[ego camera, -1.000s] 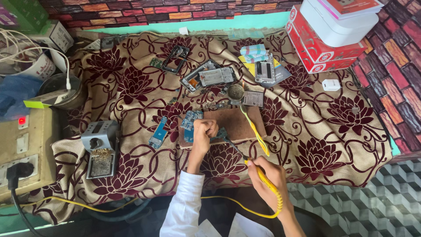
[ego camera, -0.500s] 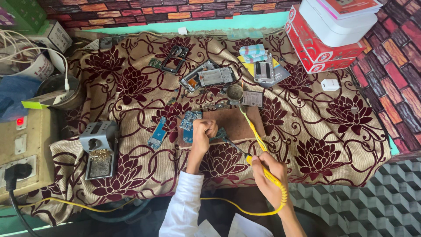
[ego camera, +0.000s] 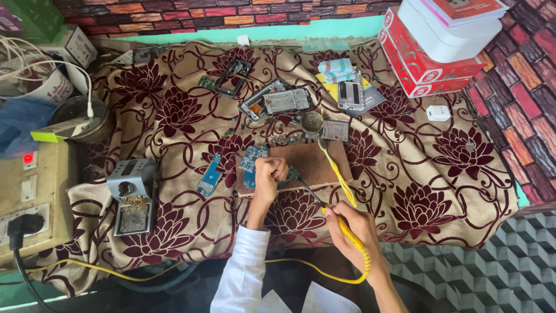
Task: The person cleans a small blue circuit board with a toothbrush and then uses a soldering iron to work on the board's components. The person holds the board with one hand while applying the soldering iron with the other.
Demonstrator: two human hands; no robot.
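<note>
My left hand [ego camera: 267,177] is closed on a small circuit board [ego camera: 289,175] and presses it onto a brown work board [ego camera: 315,159] lying on the floral cloth. My right hand [ego camera: 354,225] grips a yellow-handled soldering iron [ego camera: 339,217] like a pen. Its metal tip reaches up-left to the small circuit board beside my left fingers. The iron's yellow cord [ego camera: 341,278] loops back under my right wrist. A blue circuit board [ego camera: 252,162] rests just left of my left hand.
A metal soldering-iron stand [ego camera: 132,197] sits at the left, a blue board strip [ego camera: 208,175] beside it. Phone frames [ego camera: 272,101], a round tin [ego camera: 313,122] and small parts lie behind. Red and white boxes [ego camera: 434,46] are stacked at the right. A socket box [ego camera: 29,197] is at the far left.
My right hand has shifted slightly with the soldering iron, keeping the tip at the small board. My left hand has stayed in place.
</note>
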